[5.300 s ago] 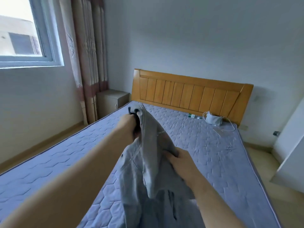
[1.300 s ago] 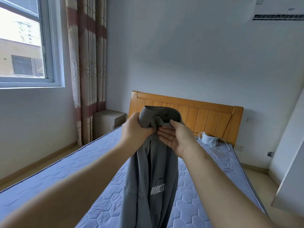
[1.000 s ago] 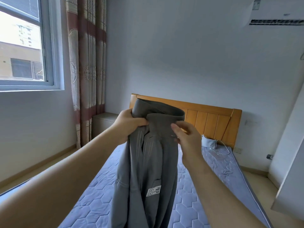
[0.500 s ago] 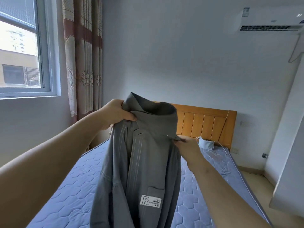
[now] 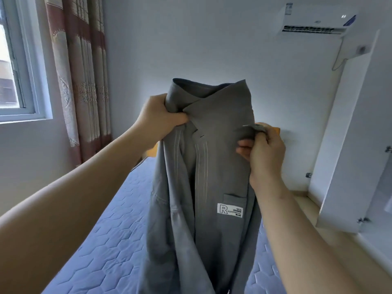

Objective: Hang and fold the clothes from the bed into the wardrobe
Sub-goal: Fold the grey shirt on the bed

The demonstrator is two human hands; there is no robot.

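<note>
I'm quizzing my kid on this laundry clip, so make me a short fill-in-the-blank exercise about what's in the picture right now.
1. Both hands hold up a ____ jacket above the bed.
2. The left hand grips the jacket just below its ____.
3. The white label on the jacket's pocket shows a large letter ____.
4. High on the wall is a white ____.

Missing words: grey; collar; R; air conditioner
</note>
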